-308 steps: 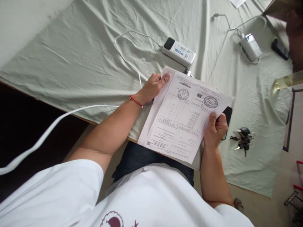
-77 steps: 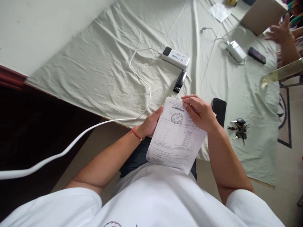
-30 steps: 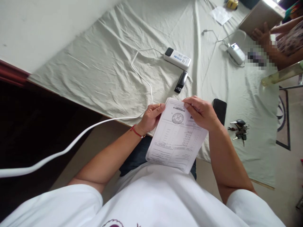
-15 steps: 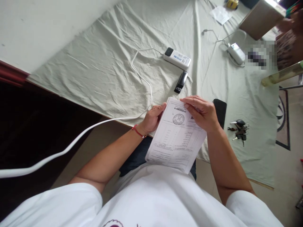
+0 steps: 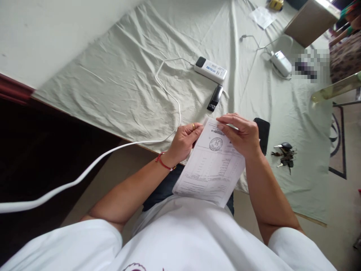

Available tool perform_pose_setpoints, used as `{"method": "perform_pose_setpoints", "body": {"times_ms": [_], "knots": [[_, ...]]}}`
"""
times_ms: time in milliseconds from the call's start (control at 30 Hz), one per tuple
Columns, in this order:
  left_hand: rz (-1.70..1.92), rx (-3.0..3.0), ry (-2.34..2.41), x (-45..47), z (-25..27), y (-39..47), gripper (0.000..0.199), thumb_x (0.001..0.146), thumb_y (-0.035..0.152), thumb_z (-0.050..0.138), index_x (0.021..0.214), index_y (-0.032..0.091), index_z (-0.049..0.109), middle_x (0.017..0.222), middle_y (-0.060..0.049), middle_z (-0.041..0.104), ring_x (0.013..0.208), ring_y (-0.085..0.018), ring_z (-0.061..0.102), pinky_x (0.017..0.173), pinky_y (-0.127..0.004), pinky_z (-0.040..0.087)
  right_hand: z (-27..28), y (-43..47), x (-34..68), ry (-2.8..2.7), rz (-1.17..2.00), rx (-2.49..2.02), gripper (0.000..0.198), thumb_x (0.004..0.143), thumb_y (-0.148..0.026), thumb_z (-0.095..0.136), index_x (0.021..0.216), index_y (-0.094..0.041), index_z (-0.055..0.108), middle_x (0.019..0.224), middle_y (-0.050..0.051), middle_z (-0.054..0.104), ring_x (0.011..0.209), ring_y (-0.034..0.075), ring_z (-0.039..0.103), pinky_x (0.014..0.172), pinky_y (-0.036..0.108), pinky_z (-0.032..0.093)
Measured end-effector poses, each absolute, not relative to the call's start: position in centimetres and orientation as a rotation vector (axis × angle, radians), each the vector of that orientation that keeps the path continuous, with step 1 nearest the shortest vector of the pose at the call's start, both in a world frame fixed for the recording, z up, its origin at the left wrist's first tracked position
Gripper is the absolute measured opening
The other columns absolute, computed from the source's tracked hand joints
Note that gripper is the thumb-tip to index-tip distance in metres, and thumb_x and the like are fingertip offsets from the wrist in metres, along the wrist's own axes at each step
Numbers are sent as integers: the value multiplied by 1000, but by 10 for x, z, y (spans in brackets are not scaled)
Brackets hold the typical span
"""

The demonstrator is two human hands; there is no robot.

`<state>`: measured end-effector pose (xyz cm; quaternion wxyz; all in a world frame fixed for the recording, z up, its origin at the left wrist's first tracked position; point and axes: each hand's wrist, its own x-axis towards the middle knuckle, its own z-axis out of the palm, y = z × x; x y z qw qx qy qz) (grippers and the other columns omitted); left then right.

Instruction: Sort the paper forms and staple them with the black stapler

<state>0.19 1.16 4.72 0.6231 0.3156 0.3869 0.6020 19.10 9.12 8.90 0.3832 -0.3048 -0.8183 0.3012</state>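
A stack of printed papers [image 5: 210, 165] with a round dark stamp and a barcode near its top is held tilted over my lap at the table's near edge. My left hand [image 5: 186, 141] pinches its upper left edge, thumb and forefinger together. My right hand [image 5: 239, 133] grips the upper right side, thumb on the printed face and fingers along the top edge. A black phone [image 5: 261, 135] lies just beyond my right hand, partly hidden by it. Past the papers' top edge rests a small black device [image 5: 215, 98], its kind unclear.
A white power bank [image 5: 210, 70] with a white cable [image 5: 109, 150] lies ahead on the cloth-covered table [image 5: 126, 82]. Keys [image 5: 286, 156] lie at right. Farther off are a white adapter [image 5: 281, 64], a cardboard box [image 5: 311, 22], a yellow tape measure [image 5: 276, 4] and another person [image 5: 346, 52].
My left hand has shifted slightly right and rolled so that its knuckles and ring show, pinching the papers' edge. The papers' top has moved slightly right; my right hand has hardly moved.
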Motion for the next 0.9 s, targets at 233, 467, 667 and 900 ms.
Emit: {"method": "perform_pose_setpoints", "body": {"times_ms": [233, 467, 667, 900], "knots": [[1340, 635, 777, 5, 58, 8, 56, 82, 57, 83, 60, 18, 49, 55, 5, 40, 48, -7, 34, 46, -24, 26, 88, 91, 194, -2020, 838, -717, 15, 94, -24, 75, 104, -32, 84, 99, 0, 82, 93, 20, 76, 91, 41, 63], [1292, 674, 761, 5, 57, 7, 58, 83, 66, 79, 63, 18, 55, 55, 3, 47, 47, -8, 38, 46, -25, 27, 87, 90, 196, -1998, 882, -693, 13, 94, -27, 75, 103, -32, 84, 99, 1, 82, 95, 21, 76, 92, 42, 63], [1313, 702, 787, 6, 53, 7, 58, 81, 68, 82, 62, 18, 58, 56, 2, 47, 49, -9, 40, 49, -27, 32, 89, 89, 195, -2045, 841, -753, 12, 96, -34, 73, 102, -32, 83, 99, 2, 81, 96, 23, 76, 93, 45, 63], [1177, 651, 632, 4, 48, 17, 53, 83, 70, 78, 97, 19, 74, 79, -5, 71, 77, -21, 70, 68, -32, 53, 98, 90, 191, -2088, 753, -908, 14, 97, -29, 68, 96, -29, 82, 97, 1, 82, 92, 21, 75, 86, 41, 62]]}}
